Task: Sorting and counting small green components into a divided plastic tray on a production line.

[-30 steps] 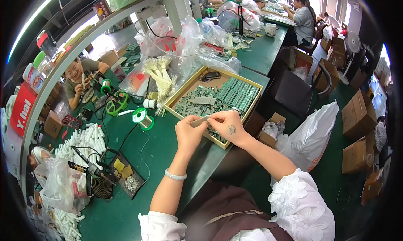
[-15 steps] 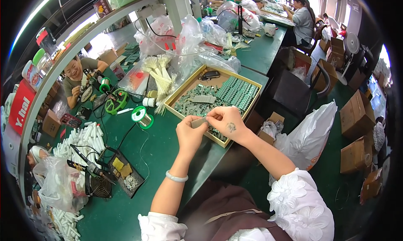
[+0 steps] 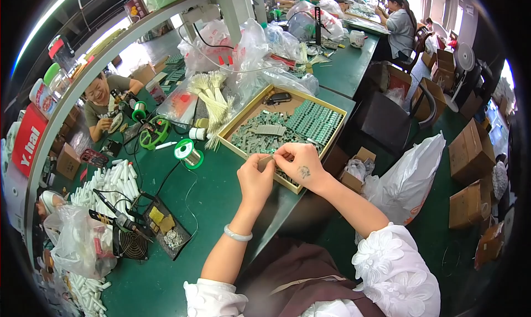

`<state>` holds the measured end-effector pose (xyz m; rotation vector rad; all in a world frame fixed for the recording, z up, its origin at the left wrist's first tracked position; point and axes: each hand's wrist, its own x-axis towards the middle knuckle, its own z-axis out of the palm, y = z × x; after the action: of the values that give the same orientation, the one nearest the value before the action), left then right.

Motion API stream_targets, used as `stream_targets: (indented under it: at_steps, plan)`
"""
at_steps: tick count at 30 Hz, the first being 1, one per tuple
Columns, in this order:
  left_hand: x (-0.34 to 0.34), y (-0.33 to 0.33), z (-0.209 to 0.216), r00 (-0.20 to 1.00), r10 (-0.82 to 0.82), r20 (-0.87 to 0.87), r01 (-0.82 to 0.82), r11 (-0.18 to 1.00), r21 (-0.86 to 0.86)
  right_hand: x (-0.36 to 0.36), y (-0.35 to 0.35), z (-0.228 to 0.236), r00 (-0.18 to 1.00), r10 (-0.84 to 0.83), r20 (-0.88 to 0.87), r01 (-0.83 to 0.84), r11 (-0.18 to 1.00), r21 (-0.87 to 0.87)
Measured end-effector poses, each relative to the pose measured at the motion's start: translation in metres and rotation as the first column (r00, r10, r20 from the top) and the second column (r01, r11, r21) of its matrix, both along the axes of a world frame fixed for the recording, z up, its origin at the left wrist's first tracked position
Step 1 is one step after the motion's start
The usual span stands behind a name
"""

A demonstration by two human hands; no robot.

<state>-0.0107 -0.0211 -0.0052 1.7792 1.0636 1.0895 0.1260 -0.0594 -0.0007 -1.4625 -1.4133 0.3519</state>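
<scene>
My left hand (image 3: 256,177) pinches one end of a thin grey strip of small circuit boards (image 3: 266,161) between thumb and fingers. The fingertips of my right hand (image 3: 300,164) are closed at the strip's other end, partly hiding it. Both hands are over the near edge of a shallow yellow-rimmed box (image 3: 230,145). Inside the box, small green boards (image 3: 314,121) stand in rows on the right, and loose pieces (image 3: 249,138) are heaped on the left. Another grey strip (image 3: 269,130) lies on the heap. A black key-fob-like object (image 3: 277,98) sits at the back.
Left of the box are a solder spool (image 3: 188,154) and a bundle of pale wires (image 3: 213,100). Farther left lie a soldering iron (image 3: 114,206), a tray with yellow sponges (image 3: 181,249) and white tubes (image 3: 110,185). A co-worker (image 3: 105,98) sits across the bench; a chair (image 3: 387,118) stands right.
Both hands have shifted slightly right, and the strip has tilted so that less of it shows between them. The box and its contents look the same.
</scene>
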Motion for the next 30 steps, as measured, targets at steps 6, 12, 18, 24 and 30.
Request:
stream_targets:
  at_steps: [6, 12, 18, 24, 30]
  plan:
    - [0.002, 0.004, -0.013, 0.982, -0.116, 0.150, 0.128, 0.989, -0.075, 0.009, -0.003, 0.007, 0.991, -0.016, 0.131, 0.004, 0.996, 0.093]
    - [0.003, 0.000, -0.007, 0.972, -0.054, 0.228, 0.094, 0.982, -0.165, 0.005, -0.003, 0.006, 0.998, 0.025, 0.065, -0.025, 1.000, 0.006]
    - [0.008, -0.001, -0.010, 0.966, -0.033, 0.256, 0.066, 0.990, -0.121, 0.007, 0.000, -0.002, 0.994, -0.038, 0.105, 0.019, 0.984, 0.179]
    - [0.006, -0.001, -0.013, 0.961, -0.070, 0.268, 0.120, 0.977, -0.176, 0.003, -0.002, 0.006, 0.998, 0.059, -0.026, -0.060, 0.998, -0.032]
    - [0.013, -0.004, -0.015, 0.944, -0.048, 0.328, 0.096, 0.986, -0.133, 0.007, 0.001, 0.001, 0.998, -0.005, 0.063, -0.008, 0.979, 0.201]
